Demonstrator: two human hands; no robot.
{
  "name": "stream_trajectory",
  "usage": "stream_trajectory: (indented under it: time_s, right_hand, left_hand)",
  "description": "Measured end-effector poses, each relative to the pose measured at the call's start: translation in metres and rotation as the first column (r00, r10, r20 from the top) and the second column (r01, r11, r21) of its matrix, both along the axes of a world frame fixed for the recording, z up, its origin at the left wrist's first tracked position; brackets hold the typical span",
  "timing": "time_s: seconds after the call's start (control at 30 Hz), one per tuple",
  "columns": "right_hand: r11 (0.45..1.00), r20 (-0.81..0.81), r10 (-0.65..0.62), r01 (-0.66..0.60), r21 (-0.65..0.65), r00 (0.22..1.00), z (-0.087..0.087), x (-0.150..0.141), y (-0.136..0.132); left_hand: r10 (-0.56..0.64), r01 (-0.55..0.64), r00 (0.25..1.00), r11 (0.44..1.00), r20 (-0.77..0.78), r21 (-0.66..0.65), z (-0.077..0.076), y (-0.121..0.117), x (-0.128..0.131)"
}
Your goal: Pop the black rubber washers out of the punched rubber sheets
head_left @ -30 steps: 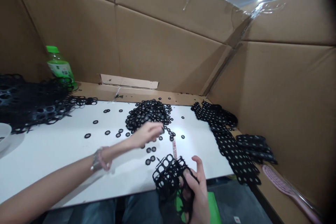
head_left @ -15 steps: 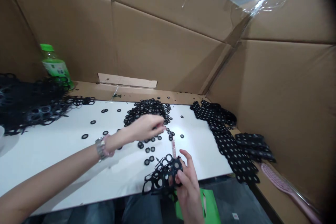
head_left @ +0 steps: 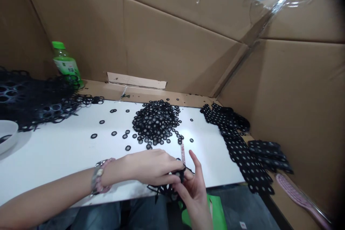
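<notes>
My right hand holds a black rubbery sheet with round holes over the front edge of the white table, its thumb pressed on the sheet and its index finger raised. From the left, my left hand, with bracelets on the wrist, reaches over the sheet. Its thumb and fingertips are closed on a black ring at the sheet's edge, partly hidden by the fingers. Behind both hands lies a heap of small black rings with pale centres, and several loose rings are scattered around it.
Black cut-out webbing is piled at the left near a green bottle and a white bowl. Dotted black strips lie at the right, beside a pink hairbrush. Cardboard walls enclose the table.
My left hand has come from beside the ring heap down to the sheet in my right hand, and its fingers now close there. The view has shifted slightly.
</notes>
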State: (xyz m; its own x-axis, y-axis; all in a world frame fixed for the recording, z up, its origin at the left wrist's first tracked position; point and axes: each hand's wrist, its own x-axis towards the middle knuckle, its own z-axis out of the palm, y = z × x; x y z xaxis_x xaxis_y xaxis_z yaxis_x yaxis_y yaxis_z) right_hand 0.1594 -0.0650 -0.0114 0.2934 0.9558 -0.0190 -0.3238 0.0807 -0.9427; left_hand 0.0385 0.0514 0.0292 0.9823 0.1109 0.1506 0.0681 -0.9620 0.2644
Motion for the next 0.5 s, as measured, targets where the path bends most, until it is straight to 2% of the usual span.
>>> stream_trajectory:
  time_s: [0.1, 0.2, 0.33, 0.43, 0.5]
  right_hand:
    - [0.999, 0.025, -0.031, 0.030, 0.012, 0.999, -0.002, 0.001, 0.001]
    - [0.996, -0.034, -0.091, 0.091, 0.016, 0.995, -0.001, -0.001, 0.003]
    - [0.987, -0.147, -0.158, 0.156, -0.025, 0.976, 0.006, -0.007, 0.003]
    - [0.989, -0.243, -0.149, 0.138, -0.060, 0.958, 0.012, -0.010, 0.001]
    - [0.991, -0.272, -0.135, 0.123, -0.060, 0.953, 0.013, -0.011, -0.002]
  left_hand:
    - [0.043, -0.042, 0.999, 0.998, -0.022, 0.040, -0.006, -0.005, 0.003]
    - [0.082, -0.082, 0.996, 0.997, 0.027, 0.001, -0.017, -0.011, 0.008]
    - [0.119, -0.098, 0.988, 0.974, 0.094, -0.204, -0.025, -0.013, 0.013]
    - [0.088, -0.050, 0.992, 0.931, 0.089, -0.361, -0.023, -0.010, 0.011]
    - [0.081, -0.023, 0.989, 0.910, 0.121, -0.415, -0.020, -0.008, 0.009]
